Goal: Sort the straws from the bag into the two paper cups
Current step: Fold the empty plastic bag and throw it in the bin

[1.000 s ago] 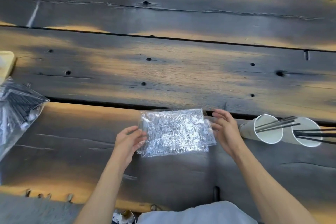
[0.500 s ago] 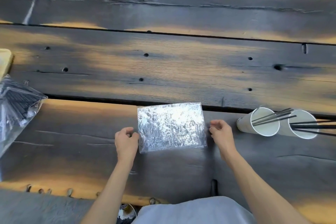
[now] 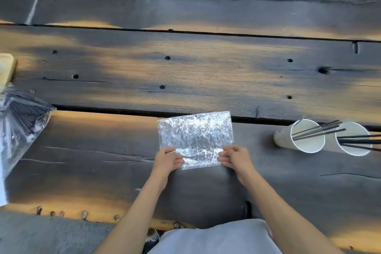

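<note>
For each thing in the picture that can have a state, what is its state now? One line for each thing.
Clear bag: flat on the table, looks empty, near edge pinched by both hands.
Left hand: pinching the bag.
Right hand: pinching the bag.
Left paper cup: holds black straws.
Right paper cup: holds black straws.
Second bag: at the left edge, holds dark straws.

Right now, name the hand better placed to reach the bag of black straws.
Left. The left hand is nearer the bag of black straws at the table's left edge; the right hand would likely cross over.
</note>
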Available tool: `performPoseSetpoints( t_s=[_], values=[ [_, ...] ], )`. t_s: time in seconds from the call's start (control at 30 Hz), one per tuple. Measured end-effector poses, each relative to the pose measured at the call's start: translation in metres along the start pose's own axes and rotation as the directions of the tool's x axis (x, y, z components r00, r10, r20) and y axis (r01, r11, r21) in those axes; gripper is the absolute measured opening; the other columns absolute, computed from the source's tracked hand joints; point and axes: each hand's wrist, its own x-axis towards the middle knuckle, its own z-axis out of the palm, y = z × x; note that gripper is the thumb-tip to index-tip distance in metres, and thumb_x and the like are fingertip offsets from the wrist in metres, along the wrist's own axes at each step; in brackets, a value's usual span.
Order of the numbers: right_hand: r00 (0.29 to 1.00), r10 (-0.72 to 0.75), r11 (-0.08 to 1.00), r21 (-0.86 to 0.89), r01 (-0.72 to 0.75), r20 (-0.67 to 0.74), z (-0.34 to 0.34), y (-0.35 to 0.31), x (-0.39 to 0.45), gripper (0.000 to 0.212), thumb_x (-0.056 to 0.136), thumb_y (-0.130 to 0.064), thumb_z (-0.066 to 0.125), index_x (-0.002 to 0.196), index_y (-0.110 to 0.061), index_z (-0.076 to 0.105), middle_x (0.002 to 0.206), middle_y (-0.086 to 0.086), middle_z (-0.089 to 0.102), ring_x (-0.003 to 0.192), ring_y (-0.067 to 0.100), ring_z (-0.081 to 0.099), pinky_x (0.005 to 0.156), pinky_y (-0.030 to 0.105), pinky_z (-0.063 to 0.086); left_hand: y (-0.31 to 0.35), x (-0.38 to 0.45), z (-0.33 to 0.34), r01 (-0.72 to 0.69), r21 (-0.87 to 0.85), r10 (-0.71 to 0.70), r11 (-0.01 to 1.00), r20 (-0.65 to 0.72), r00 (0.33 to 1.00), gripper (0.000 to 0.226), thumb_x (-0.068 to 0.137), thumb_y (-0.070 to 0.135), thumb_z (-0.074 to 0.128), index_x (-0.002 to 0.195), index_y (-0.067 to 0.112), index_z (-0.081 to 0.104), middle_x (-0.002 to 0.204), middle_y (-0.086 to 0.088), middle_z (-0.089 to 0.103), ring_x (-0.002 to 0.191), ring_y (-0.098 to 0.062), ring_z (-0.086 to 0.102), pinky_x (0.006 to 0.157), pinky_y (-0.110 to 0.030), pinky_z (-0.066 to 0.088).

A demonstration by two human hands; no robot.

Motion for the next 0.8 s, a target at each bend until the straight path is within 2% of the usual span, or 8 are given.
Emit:
performPoseSetpoints(
  t_s=[0.1, 0.17, 0.3, 0.4, 0.5, 0.6, 0.73, 0.8],
  values=[
    [0.998, -0.017, 1.0, 0.002, 0.017, -0.062, -0.024, -0.006, 0.006, 0.025, 0.095, -0.001, 0.04, 0.112, 0.001, 0.059, 0.093, 0.013, 0.071, 0.071, 0.017, 0.071, 0.062, 0.023, 0.054, -0.002, 0.008, -0.021, 0.065, -0.126, -0.063, 0.99, 0.018, 0.998, 0.021, 0.098, 0.005, 0.051, 0.119, 0.009, 0.051, 0.106, -0.024, 0.07, 0.095, -0.036, 0.072, 0.082, -0.041, 0.059],
    [0.997, -0.027, 1.0, -0.005, 0.027, -0.071, -0.029, -0.007, 0.008, 0.024, 0.095, -0.001, 0.041, 0.111, 0.0, 0.059, 0.095, 0.014, 0.071, 0.068, 0.014, 0.07, 0.062, 0.022, 0.053, 0.0, 0.008, -0.023, 0.094, -0.107, -0.091, 0.99, 0.04, 0.995, 0.02, 0.099, 0.007, 0.051, 0.119, 0.01, 0.05, 0.106, -0.024, 0.07, 0.094, -0.036, 0.072, 0.078, -0.041, 0.06],
    [0.992, -0.073, 0.997, -0.046, 0.069, -0.102, -0.023, -0.009, 0.013, 0.025, 0.091, 0.005, 0.045, 0.112, 0.004, 0.058, 0.09, 0.014, 0.067, 0.07, 0.018, 0.062, 0.061, 0.02, 0.05, 0.01, 0.006, -0.006, 0.054, 0.251, -0.029, 0.967, -0.1, 0.995, 0.019, 0.092, 0.001, 0.05, 0.11, 0.002, 0.057, 0.089, -0.015, 0.067, 0.06, -0.021, 0.058, 0.045, -0.022, 0.051],
    [0.981, -0.146, 0.976, -0.18, 0.121, -0.127, -0.017, -0.012, 0.015, 0.024, 0.092, 0.003, 0.046, 0.111, 0.001, 0.06, 0.081, 0.007, 0.064, 0.069, 0.018, 0.058, 0.06, 0.019, 0.047, 0.028, 0.011, 0.011, -0.115, 0.518, 0.167, 0.848, -0.056, 0.984, 0.02, 0.084, 0.003, 0.056, 0.1, 0.013, 0.061, 0.087, -0.008, 0.068, 0.06, -0.018, 0.059, 0.048, -0.022, 0.048],
    [0.96, -0.251, 0.884, -0.434, 0.175, -0.123, -0.018, -0.019, 0.019, 0.03, 0.093, -0.009, 0.049, 0.119, -0.006, 0.063, 0.095, 0.006, 0.07, 0.09, 0.025, 0.065, 0.077, 0.026, 0.047, 0.051, 0.018, 0.028, -0.22, 0.428, 0.167, 0.877, 0.158, 0.973, 0.034, 0.085, 0.0, 0.058, 0.116, 0.015, 0.056, 0.081, -0.013, 0.065, 0.064, -0.022, 0.058, 0.059, -0.036, 0.05],
    [0.947, -0.307, 0.769, -0.61, 0.191, -0.091, -0.024, -0.034, 0.021, 0.04, 0.086, -0.019, 0.044, 0.118, -0.012, 0.067, 0.111, 0.009, 0.071, 0.108, 0.031, 0.062, 0.092, 0.036, 0.048, 0.067, 0.026, 0.035, -0.08, 0.25, 0.056, 0.965, 0.099, 0.993, 0.043, 0.089, -0.005, 0.06, 0.125, 0.016, 0.047, 0.089, -0.017, 0.068, 0.071, -0.023, 0.061, 0.065, -0.036, 0.055],
    [0.907, -0.422, 0.572, -0.78, 0.256, -0.012, -0.028, -0.049, 0.023, 0.034, 0.08, -0.015, 0.043, 0.102, -0.016, 0.068, 0.104, 0.01, 0.067, 0.101, 0.034, 0.06, 0.084, 0.042, 0.05, 0.059, 0.013, 0.034, 0.098, -0.014, -0.096, 0.995, 0.085, 0.992, 0.046, 0.092, -0.003, 0.059, 0.126, 0.02, 0.038, 0.097, -0.018, 0.068, 0.083, -0.027, 0.065, 0.084, -0.042, 0.057],
    [0.893, -0.449, 0.611, -0.724, 0.321, 0.018, -0.023, -0.05, 0.018, 0.025, 0.084, -0.01, 0.041, 0.092, -0.016, 0.065, 0.093, 0.007, 0.068, 0.085, 0.028, 0.064, 0.076, 0.039, 0.053, 0.042, 0.005, 0.035, 0.133, -0.103, -0.125, 0.986, 0.08, 0.989, 0.048, 0.092, -0.001, 0.059, 0.128, 0.022, 0.035, 0.105, -0.02, 0.067, 0.091, -0.029, 0.066, 0.084, -0.042, 0.059]
  ],
)
